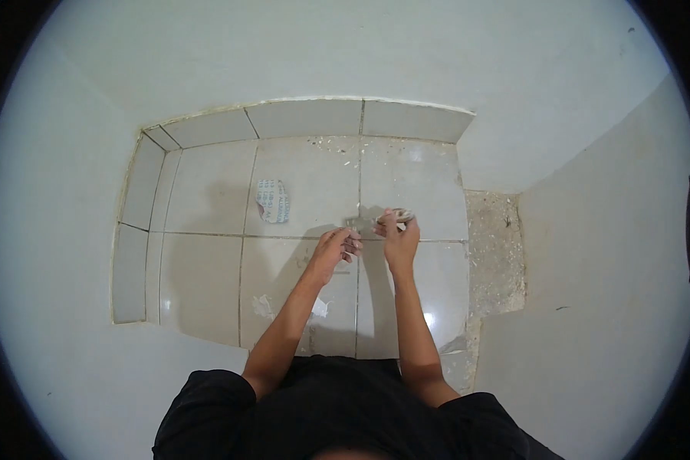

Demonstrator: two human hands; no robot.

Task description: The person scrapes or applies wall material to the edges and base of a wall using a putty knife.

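Glossy tiled floor [207, 276] between plain white walls [437, 61].

Dim, soft shadows, fisheye vignette w/ edges.

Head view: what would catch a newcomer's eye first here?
Two bare hands meet over a joint in the glossy tiled floor near the middle: the left hand rests fingertips down on the tile, and the right hand holds a small pale object whose nature cannot be made out. To the left lies a printed packet, and a rough untiled strip runs along the floor's right edge.
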